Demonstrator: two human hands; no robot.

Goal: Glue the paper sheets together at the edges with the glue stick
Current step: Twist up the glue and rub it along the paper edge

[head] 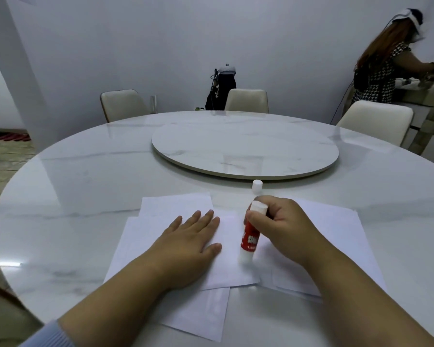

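Note:
Several white paper sheets lie overlapped on the marble table in front of me. My left hand rests flat, fingers spread, on the top sheet. My right hand grips a red and white glue stick, held tip down with its lower end touching the top sheet near its right edge. The stick's white cap stands alone on the table just beyond the sheets.
A round marble turntable sits in the middle of the round table. Cream chairs stand around the far side. A person works at a counter at the far right.

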